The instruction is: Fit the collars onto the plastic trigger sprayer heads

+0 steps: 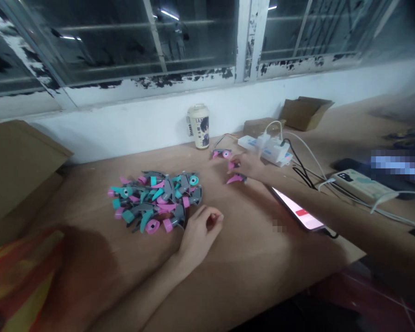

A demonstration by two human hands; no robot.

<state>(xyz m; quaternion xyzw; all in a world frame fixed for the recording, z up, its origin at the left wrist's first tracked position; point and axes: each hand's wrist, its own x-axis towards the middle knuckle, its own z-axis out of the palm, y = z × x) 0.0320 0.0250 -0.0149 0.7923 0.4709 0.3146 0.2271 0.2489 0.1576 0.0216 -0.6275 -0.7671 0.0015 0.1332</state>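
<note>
A heap of trigger spray heads (159, 198) in grey, teal and pink lies on the brown tabletop (242, 258). Just to the right of the heap is my left hand (200, 230), its fingers curled in toward the thumb around a hollow where nothing shows. Farther off, my right hand (247, 167) is closed on a pink and grey spray head (232, 164), partly hidden by the fingers. Another pink and grey spray head (237, 178) lies right below that hand. One more spray head (222, 154) rests just beyond it.
A printed cup (198, 127) stands against the wall. Behind my right arm are a white power strip (263, 148), cables and a phone (363, 182). A lit phone (302, 212) lies under that forearm. Cardboard boxes (306, 113) sit at the back right, with a cardboard flap (20, 161) at left.
</note>
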